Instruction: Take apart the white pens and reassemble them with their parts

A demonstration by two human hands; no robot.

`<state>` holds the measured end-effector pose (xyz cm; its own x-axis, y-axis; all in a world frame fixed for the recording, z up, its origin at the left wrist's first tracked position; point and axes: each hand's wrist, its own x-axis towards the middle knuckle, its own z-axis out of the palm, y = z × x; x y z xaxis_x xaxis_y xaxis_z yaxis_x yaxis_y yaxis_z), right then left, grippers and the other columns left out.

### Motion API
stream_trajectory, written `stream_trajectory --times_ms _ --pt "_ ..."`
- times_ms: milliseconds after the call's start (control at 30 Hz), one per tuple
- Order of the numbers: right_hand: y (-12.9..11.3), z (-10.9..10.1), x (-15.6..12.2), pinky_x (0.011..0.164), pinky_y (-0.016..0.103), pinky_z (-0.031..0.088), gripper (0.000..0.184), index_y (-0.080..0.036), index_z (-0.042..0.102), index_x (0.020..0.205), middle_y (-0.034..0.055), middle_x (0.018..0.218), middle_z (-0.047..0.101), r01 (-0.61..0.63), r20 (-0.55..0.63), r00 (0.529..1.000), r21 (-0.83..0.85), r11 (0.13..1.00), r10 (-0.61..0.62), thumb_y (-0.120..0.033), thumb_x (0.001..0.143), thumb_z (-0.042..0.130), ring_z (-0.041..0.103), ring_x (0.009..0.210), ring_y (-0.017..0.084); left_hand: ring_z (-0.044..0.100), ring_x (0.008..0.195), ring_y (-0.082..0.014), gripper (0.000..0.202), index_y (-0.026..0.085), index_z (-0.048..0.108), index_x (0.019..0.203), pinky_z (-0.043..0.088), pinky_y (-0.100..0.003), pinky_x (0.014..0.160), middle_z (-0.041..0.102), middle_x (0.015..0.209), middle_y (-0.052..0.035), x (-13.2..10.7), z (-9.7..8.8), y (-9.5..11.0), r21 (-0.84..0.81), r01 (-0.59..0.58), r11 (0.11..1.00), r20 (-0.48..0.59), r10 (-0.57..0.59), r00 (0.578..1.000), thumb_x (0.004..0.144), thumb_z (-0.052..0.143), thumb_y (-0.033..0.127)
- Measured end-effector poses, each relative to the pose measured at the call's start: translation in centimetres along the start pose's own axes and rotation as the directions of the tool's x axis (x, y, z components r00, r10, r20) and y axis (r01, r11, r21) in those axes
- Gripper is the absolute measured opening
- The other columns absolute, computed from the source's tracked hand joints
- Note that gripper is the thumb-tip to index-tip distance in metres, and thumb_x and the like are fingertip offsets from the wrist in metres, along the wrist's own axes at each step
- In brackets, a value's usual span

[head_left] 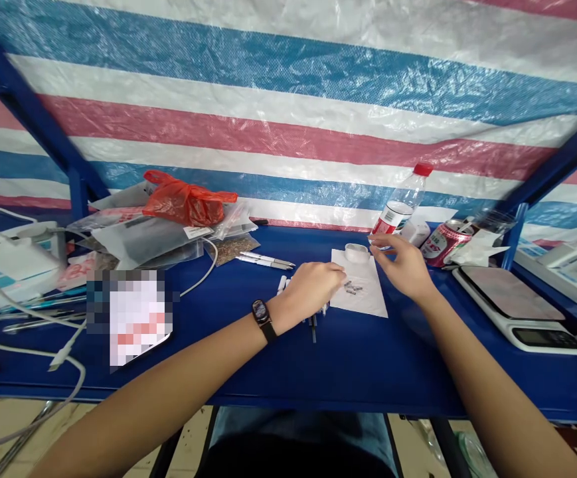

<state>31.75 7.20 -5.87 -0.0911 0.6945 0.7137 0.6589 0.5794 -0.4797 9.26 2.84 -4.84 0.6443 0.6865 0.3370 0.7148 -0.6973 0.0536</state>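
My left hand (313, 290), with a black watch on the wrist, is closed over the left edge of a white sheet of paper (368, 304). Its fingertips are pressed together, and whatever they may hold is too small to make out. Several small dark pieces (352, 288) lie on the sheet beside them. White pen parts (282, 284) and a thin dark refill (313, 329) stick out from under this hand. My right hand (405, 269) hovers at the sheet's right edge, thumb and fingers apart. A small whitish translucent container (356, 252) stands on the sheet between both hands.
Behind my right hand are a red-capped bottle (398, 206) and a red can (445, 244). A digital scale (517, 305) sits at right. White pens (265, 260), plastic bags (183, 202), cables (76, 342) and a blurred-out phone-like object (136, 318) are at left.
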Motion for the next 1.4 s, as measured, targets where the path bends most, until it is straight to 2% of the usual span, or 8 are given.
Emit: stream_trajectory --times_ms 267,467,633,900,1033,1133,1233,1400 --pt "-2.8 -1.6 -1.9 0.061 0.033 0.051 0.032 -0.02 0.076 0.088 0.0065 0.081 0.073 -0.078 0.39 0.92 0.088 0.993 0.038 -0.05 0.08 0.068 0.062 0.063 0.018 0.073 0.099 -0.016 0.02 0.023 0.077 0.103 0.058 -0.025 0.082 0.075 0.113 0.0021 -3.3 -3.2 -1.4 0.052 0.089 0.995 -0.07 -0.086 0.994 0.097 0.057 0.026" --pt "-4.3 -0.5 -2.3 0.063 0.031 0.047 0.029 -0.019 0.074 0.086 0.008 0.088 0.075 -0.06 0.379 0.925 0.054 0.997 0.035 -0.042 0.087 0.056 0.06 0.063 0.017 0.07 0.083 -0.0148 0.022 0.026 0.078 0.099 0.042 -0.024 0.066 0.075 0.09 0.002 -4.7 -5.6 -3.0 0.079 0.261 0.962 0.002 -0.262 0.965 0.097 0.056 0.028" --pt "-8.6 1.4 -0.4 0.062 0.03 0.04 0.022 -0.02 0.069 0.083 0.0049 0.084 0.072 -0.011 0.642 0.749 -0.234 0.972 0.163 -0.037 0.093 0.059 0.065 0.076 0.02 0.066 0.083 -0.0141 0.025 0.025 0.076 0.093 0.033 -0.024 0.064 0.072 0.088 0.0003 -5.3 -6.2 -5.1 0.084 0.366 0.927 0.055 -0.372 0.927 0.094 0.052 0.02" --pt "-13.1 3.7 0.6 0.065 0.032 0.036 0.034 -0.017 0.063 0.081 0.0116 0.09 0.071 -0.08 0.621 0.632 -0.543 0.836 0.464 -0.043 0.099 0.052 0.065 0.092 0.028 0.068 0.09 -0.0192 0.032 0.023 0.066 0.111 0.042 -0.027 0.066 0.069 0.1 -0.0023 -6.2 -5.3 -3.4 0.14 0.385 0.912 0.03 -0.393 0.919 0.099 0.043 0.042" --pt "-12.4 3.9 0.1 0.063 0.03 0.035 0.028 -0.018 0.057 0.071 0.0069 0.081 0.069 -0.147 0.651 0.656 -0.388 0.91 0.383 -0.036 0.094 0.059 0.064 0.079 0.022 0.067 0.099 -0.0236 0.041 0.025 0.061 0.119 0.047 -0.027 0.065 0.063 0.106 -0.0057 -6.2 -4.1 -1.4 0.225 0.258 0.939 0.064 -0.278 0.958 0.099 0.04 0.053" --pt "-10.7 2.7 0.7 0.064 0.03 0.038 0.034 -0.019 0.057 0.068 0.005 0.071 0.067 -0.196 0.594 0.745 -0.241 0.951 0.304 -0.041 0.094 0.055 0.063 0.069 0.02 0.066 0.099 -0.0229 0.042 0.023 0.061 0.118 0.047 -0.025 0.063 0.062 0.105 -0.007 -6.0 -3.5 -1.1 0.241 0.175 0.955 0.13 -0.211 0.969 0.099 0.039 0.053" --pt "-8.0 1.0 1.6 0.059 0.031 0.039 0.036 -0.02 0.059 0.068 0.0054 0.066 0.066 -0.157 0.471 0.847 -0.218 0.963 0.245 -0.049 0.09 0.054 0.061 0.06 0.021 0.066 0.095 -0.0208 0.045 0.023 0.061 0.12 0.045 -0.024 0.062 0.063 0.103 -0.0059 -6.0 -3.5 -1.6 0.215 0.158 0.964 0.141 -0.191 0.972 0.098 0.04 0.056" --pt "-3.8 0.4 0.3 0.068 0.036 0.05 0.043 -0.02 0.065 0.082 0.0091 0.085 0.072 -0.039 0.445 0.892 -0.102 0.994 0.081 -0.058 0.091 0.046 0.066 0.075 0.024 0.065 0.094 -0.0177 0.045 0.023 0.063 0.116 0.047 -0.025 0.071 0.064 0.102 -0.004 -6.0 -4.2 -2.8 0.172 0.238 0.956 0.025 -0.246 0.969 0.101 0.033 0.052"
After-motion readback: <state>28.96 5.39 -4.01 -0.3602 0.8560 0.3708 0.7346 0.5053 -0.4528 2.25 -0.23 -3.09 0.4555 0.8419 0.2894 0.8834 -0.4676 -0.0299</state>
